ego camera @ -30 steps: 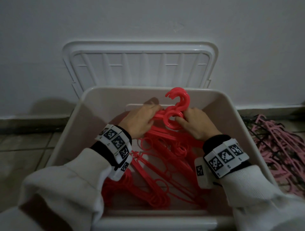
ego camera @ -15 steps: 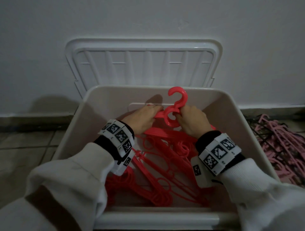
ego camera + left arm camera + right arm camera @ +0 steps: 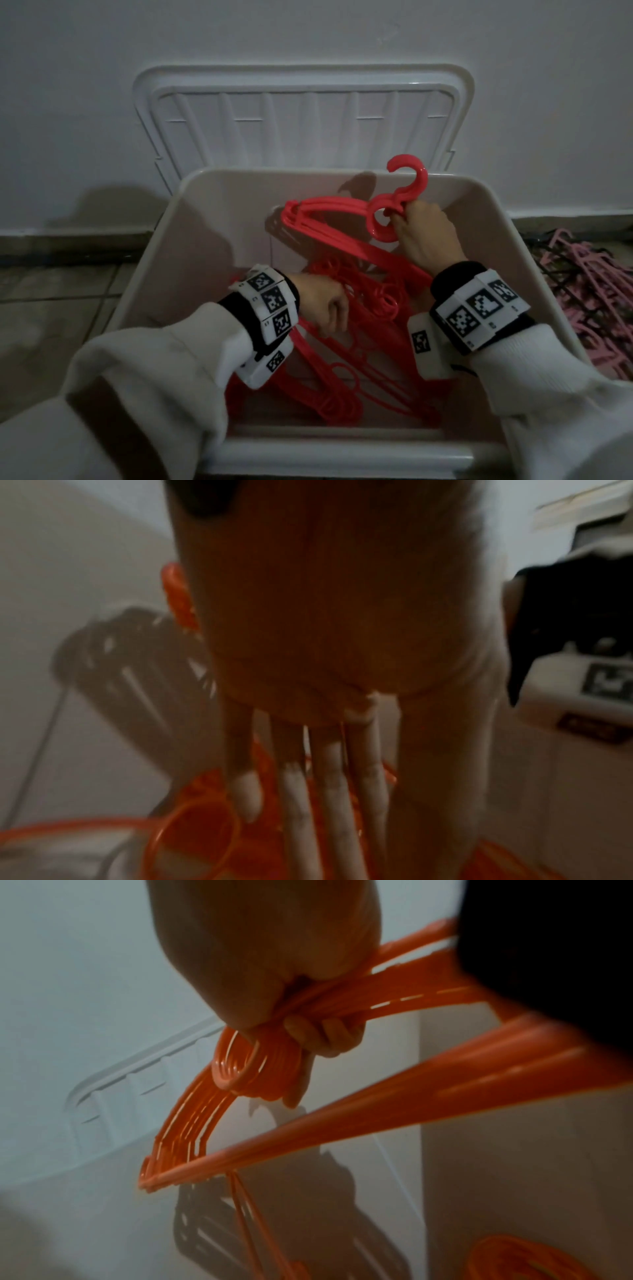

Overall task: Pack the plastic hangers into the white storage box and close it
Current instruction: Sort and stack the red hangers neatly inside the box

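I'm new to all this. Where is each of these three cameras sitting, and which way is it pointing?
Head: worn on the head, looking down into the white storage box; both sleeves, wristbands and hands show.
Left wrist: looks along the left hand toward blurred red hangers; straight fingers show.
Right wrist: looks along the right hand, gripping a hanger bundle; curled fingers show.
Shared: head and right wrist both show that bundle and the lid against the wall.
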A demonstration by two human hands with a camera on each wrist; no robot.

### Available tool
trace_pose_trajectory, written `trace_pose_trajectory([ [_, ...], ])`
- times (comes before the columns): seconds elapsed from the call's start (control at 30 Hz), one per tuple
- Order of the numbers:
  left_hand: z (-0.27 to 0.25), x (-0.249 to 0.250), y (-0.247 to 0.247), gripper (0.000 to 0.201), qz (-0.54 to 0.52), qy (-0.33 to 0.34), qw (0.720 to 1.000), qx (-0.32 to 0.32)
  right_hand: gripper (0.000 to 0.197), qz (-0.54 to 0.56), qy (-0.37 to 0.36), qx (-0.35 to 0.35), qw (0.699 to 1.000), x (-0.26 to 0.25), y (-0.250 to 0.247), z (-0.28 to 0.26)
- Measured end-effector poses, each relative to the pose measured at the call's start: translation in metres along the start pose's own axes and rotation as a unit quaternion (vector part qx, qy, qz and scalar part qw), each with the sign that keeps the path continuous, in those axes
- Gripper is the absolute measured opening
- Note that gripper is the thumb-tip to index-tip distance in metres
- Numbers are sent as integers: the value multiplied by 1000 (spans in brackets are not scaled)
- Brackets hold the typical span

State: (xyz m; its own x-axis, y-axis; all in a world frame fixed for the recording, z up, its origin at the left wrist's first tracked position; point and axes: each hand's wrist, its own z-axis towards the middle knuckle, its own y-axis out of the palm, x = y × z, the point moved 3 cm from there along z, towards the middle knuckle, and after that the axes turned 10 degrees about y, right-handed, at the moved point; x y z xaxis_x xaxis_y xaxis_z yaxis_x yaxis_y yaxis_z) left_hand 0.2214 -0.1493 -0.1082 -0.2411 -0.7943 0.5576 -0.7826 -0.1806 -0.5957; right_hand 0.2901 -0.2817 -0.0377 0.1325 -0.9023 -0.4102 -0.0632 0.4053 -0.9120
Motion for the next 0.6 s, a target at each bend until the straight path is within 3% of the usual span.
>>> trace_pose_trajectory([
  [0.1, 8, -14, 16, 48, 0, -42, 997, -68, 32, -9, -11, -6, 1000, 0, 1, -1],
  [0.23, 8, -22, 22, 52, 3, -81, 990, -116, 32, -15, -24, 1, 1000, -1, 2, -1],
  [0.43, 11, -24, 28, 44, 18, -73, 988, -134, 30, -17, -41, 0, 999, -3, 2, -1],
  [0.6, 11, -24, 26, 30, 9, -59, 993, -104, 29, -15, -46, 2, 999, -3, 3, -1],
])
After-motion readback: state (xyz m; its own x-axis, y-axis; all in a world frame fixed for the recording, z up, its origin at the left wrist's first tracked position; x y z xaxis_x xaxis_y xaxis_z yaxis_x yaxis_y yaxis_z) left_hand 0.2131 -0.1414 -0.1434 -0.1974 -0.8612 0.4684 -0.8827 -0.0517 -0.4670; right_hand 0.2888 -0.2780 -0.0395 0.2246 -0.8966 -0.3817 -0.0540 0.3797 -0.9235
